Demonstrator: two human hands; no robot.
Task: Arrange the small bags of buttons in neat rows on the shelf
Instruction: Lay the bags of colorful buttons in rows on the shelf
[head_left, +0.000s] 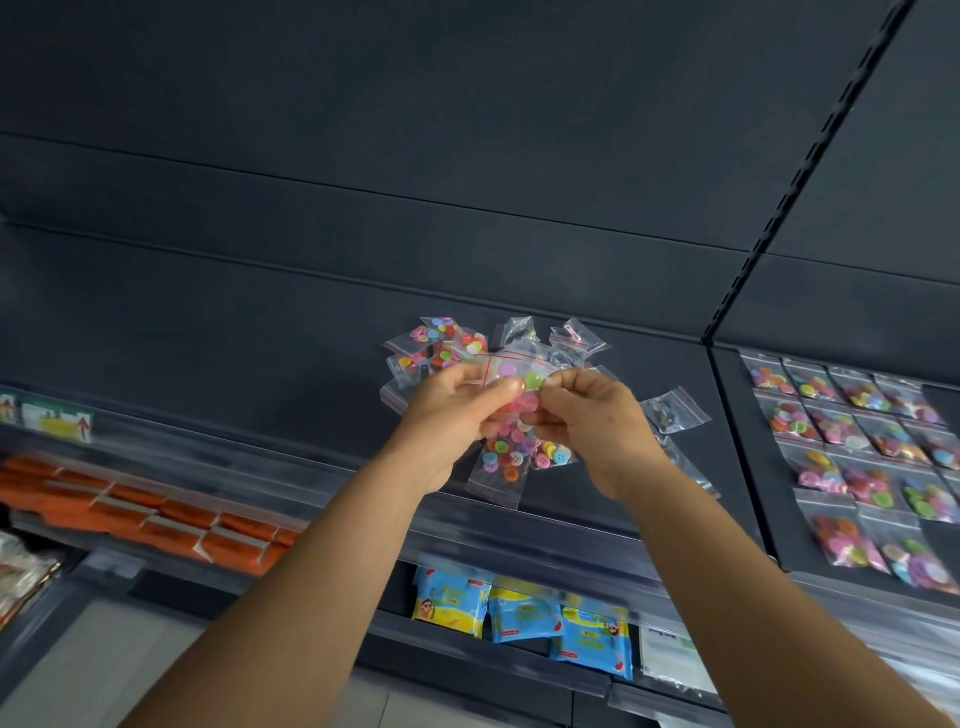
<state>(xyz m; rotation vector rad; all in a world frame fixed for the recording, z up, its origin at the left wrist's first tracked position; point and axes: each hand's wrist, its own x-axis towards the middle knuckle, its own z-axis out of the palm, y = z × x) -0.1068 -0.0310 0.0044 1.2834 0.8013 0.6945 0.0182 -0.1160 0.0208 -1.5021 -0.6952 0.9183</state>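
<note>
We've both hands, left hand (457, 410) and right hand (587, 415), pinching a clear zip bag of coloured buttons (511, 410), probably pulled from the loose pile (447, 345); next we lay it flat on the dark shelf (260, 332), lined up.

The shelf (260, 291) is dark slate grey. On it, clear bags (501, 457) with thin red seal lines hold pink, green, blue, orange and yellow buttons. Below the shelf lie orange packets (156, 512) and blue-and-yellow packs (524, 613) with red accents.
</note>
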